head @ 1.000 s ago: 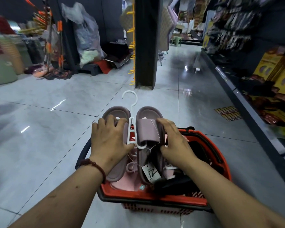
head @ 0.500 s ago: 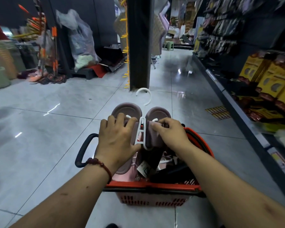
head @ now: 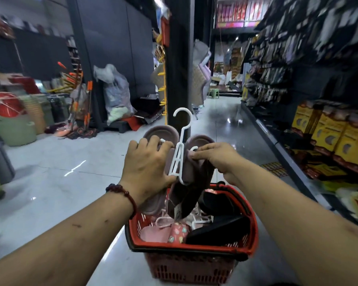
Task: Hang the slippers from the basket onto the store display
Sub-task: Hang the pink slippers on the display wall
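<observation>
A pair of mauve slippers [head: 163,132] on a white plastic hanger [head: 179,147] is lifted above a red shopping basket [head: 194,249] on the floor. My left hand [head: 146,168] grips the left slipper, thumb against the hanger frame. My right hand [head: 217,156] pinches the strap of the right slipper. The hanger's hook points up. Inside the basket lie pink slippers [head: 163,232] and black slippers [head: 217,228]. A dark pillar with yellow display hooks [head: 162,89] stands straight ahead.
Store shelving with yellow boxes [head: 331,137] and hanging goods runs along the right. Buckets [head: 12,129], mops and a filled plastic bag [head: 116,96] stand at the left. Glossy tiled floor stretches ahead on both sides of the pillar.
Both hands have raised the mauve slipper pair higher out of the basket. The view has tilted up, showing more of the pillar and shelves.
</observation>
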Motion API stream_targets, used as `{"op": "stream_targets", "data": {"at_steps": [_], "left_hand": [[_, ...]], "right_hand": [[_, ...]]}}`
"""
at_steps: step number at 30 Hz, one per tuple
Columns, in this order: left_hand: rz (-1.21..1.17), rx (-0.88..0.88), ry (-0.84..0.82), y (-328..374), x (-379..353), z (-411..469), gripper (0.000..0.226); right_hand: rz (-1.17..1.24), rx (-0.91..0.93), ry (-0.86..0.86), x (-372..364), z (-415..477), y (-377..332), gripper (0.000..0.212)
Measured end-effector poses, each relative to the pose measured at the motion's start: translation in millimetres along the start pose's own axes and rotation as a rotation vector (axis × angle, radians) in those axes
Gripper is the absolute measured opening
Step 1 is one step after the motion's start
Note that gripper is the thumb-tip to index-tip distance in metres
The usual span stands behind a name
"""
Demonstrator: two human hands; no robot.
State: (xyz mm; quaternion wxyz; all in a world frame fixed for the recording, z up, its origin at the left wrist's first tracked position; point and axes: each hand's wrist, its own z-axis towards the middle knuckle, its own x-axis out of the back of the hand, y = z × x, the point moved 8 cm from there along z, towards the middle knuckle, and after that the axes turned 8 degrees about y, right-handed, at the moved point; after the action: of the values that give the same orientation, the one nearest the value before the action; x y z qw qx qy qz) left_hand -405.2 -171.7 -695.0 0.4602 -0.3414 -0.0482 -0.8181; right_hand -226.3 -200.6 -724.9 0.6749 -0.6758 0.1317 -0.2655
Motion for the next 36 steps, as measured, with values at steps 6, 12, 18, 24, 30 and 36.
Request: {"op": "stream_targets", "data": {"at_steps": [6,12,18,24,30,36], "left_hand": [[0.009,-0.041,0.089,16,51,29,0.084],[-0.221,0.037,-0.028,25,76,69,0.094],[-0.636,0.240,-0.193,32,94,110,0.032],[-1.024,0.361,-0.225,65,111,137,0.027],[-1.256,0.403,-0.217,119,123,167,0.022],[-1.408,0.308,-0.263,198,129,202,0.018]], "right_hand": [[-0.038,0.076,-0.024,36,-23,-46,0.039],[0.041,0.140,0.077,83,-38,-88,0.016],[-0.067,0.246,0.158,132,-51,-122,0.020],[-0.089,0.280,0.211,185,-71,-146,0.011],[-0.123,0.272,0.299,245,-87,-158,0.013],[-0.166,0.255,0.470,322,-105,-158,0.019]]}}
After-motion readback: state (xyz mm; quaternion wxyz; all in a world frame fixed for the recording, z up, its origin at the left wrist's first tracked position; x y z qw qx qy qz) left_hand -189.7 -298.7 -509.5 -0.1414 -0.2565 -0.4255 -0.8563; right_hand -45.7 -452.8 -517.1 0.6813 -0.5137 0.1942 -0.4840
